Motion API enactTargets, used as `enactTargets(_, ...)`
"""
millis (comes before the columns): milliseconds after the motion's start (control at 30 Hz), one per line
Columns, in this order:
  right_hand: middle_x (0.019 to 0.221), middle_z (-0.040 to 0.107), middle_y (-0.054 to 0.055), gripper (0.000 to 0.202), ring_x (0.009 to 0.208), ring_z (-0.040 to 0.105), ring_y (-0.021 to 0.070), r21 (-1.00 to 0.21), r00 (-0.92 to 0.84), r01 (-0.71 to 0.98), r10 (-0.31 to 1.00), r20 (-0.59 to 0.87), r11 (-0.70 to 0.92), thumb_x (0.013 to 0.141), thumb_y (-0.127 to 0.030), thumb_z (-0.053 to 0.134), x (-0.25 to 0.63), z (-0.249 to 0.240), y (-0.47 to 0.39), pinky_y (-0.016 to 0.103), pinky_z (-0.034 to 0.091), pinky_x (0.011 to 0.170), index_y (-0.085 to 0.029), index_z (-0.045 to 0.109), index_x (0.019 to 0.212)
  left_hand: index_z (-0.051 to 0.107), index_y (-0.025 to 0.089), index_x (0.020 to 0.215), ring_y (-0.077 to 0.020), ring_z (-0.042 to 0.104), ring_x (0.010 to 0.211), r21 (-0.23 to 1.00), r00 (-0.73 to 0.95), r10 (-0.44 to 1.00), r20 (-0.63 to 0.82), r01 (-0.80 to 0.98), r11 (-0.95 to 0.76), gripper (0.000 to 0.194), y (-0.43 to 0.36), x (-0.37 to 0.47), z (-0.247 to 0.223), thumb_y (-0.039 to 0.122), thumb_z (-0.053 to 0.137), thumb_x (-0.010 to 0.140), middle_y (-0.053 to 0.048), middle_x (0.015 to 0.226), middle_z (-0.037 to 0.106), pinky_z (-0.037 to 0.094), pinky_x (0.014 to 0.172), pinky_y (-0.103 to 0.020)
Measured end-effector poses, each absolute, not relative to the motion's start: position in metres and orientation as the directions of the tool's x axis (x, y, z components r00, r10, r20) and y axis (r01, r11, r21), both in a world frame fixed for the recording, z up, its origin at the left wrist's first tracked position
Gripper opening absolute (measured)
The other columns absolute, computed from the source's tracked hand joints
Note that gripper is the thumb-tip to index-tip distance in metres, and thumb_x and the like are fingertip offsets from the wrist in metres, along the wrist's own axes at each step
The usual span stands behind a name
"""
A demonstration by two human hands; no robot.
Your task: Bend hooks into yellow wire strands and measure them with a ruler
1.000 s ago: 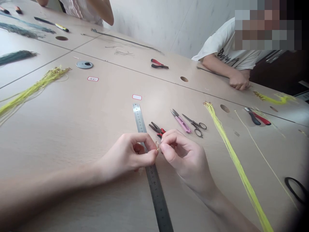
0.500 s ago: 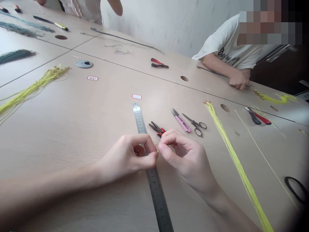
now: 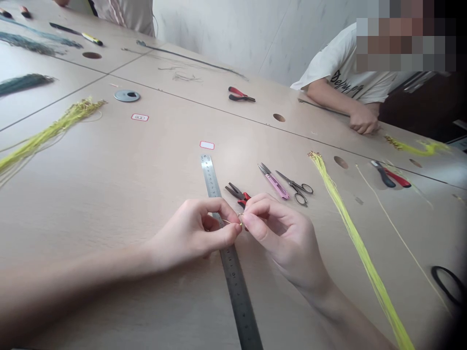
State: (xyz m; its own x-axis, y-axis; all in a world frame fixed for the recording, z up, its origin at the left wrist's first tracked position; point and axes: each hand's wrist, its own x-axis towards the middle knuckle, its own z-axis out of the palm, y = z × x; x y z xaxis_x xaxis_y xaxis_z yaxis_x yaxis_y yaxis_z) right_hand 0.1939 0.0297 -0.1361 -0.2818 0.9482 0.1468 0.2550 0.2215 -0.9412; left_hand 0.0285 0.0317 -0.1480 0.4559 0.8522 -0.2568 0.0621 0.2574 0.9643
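Table [image 3: 109,184] of pale wood is spread with tools. Steel ruler [image 3: 226,243] is laid lengthwise beneath both hands; red-handled pliers [image 3: 237,194] are left just beyond them. Left hand [image 3: 193,233] and right hand [image 3: 280,233] are brought together, fingertips pinched on a small gold ring [image 3: 241,218] held just above the ruler. Fitting of the ring is judged under way; a steady two-handed pinch is called for.

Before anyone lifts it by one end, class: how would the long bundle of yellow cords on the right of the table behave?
The bundle of yellow cords is probably floppy: its thin strands lie flat and curve along the table. It likely weighs little. The strands look loose along their length, so they may splay or tangle.
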Motion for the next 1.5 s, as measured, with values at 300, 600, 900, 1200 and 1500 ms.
enactTargets(300,0.077,0.056,-0.001,0.007,0.071,0.056,0.0112,-0.909,-0.264,0.295,0.939,0.218,0.294,0.081,-0.017,0.056,0.194,-0.138,0.029,0.025,0.048,0.062,-0.02,0.062,0.077,0.058,0.017,0.071,-0.0009,0.035,0.036,0.953,0.431,0.855,-0.289,0.048,0.298,0.022,0.033,0.027,-0.149,0.038,0.06,0.08,0.008,0.049,0.048,0.027,0.032,-0.009)
enactTargets(600,0.076,0.053,0.002,0.009,0.07,0.054,0.0106,-0.464,-0.364,0.546,0.696,0.619,0.698,0.081,-0.009,0.056,0.196,-0.14,0.029,0.026,0.047,0.063,-0.016,0.057,0.075,0.058,0.018,0.074,-0.0026,0.033,0.035,0.958,0.443,0.852,-0.28,0.065,0.281,0.025,0.033,0.026,-0.145,0.041,0.056,0.082,0.01,0.038,0.038,0.025,0.034,-0.01)
enactTargets(900,0.076,0.052,0.003,0.01,0.074,0.052,0.0131,-0.385,-0.407,0.565,0.653,0.639,0.729,0.084,-0.008,0.05,0.195,-0.141,0.026,0.028,0.046,0.064,-0.016,0.052,0.078,0.056,0.018,0.073,-0.0028,0.031,0.034,0.967,0.431,0.869,-0.245,0.038,0.254,0.025,0.027,0.027,-0.146,0.041,0.055,0.083,0.01,0.038,0.037,0.024,0.034,-0.012)
enactTargets(1200,0.076,0.052,0.004,0.009,0.073,0.053,0.0137,-0.411,-0.39,0.574,0.678,0.623,0.708,0.083,-0.009,0.051,0.193,-0.138,0.023,0.028,0.045,0.063,-0.017,0.051,0.078,0.057,0.019,0.074,-0.0054,0.037,0.037,0.948,0.43,0.85,-0.303,0.044,0.316,0.024,0.023,0.028,-0.146,0.042,0.059,0.078,0.004,0.051,0.048,0.026,0.034,-0.017)
enactTargets(1500,0.075,0.054,0.003,0.01,0.072,0.053,0.0137,-0.308,-0.435,0.632,0.654,0.619,0.711,0.081,-0.009,0.053,0.196,-0.138,0.02,0.029,0.043,0.065,-0.017,0.05,0.078,0.057,0.019,0.07,-0.0066,0.042,0.047,0.951,0.421,0.856,-0.299,0.062,0.302,0.025,0.025,0.028,-0.147,0.043,0.059,0.078,0.002,0.063,0.052,0.03,0.037,-0.016)
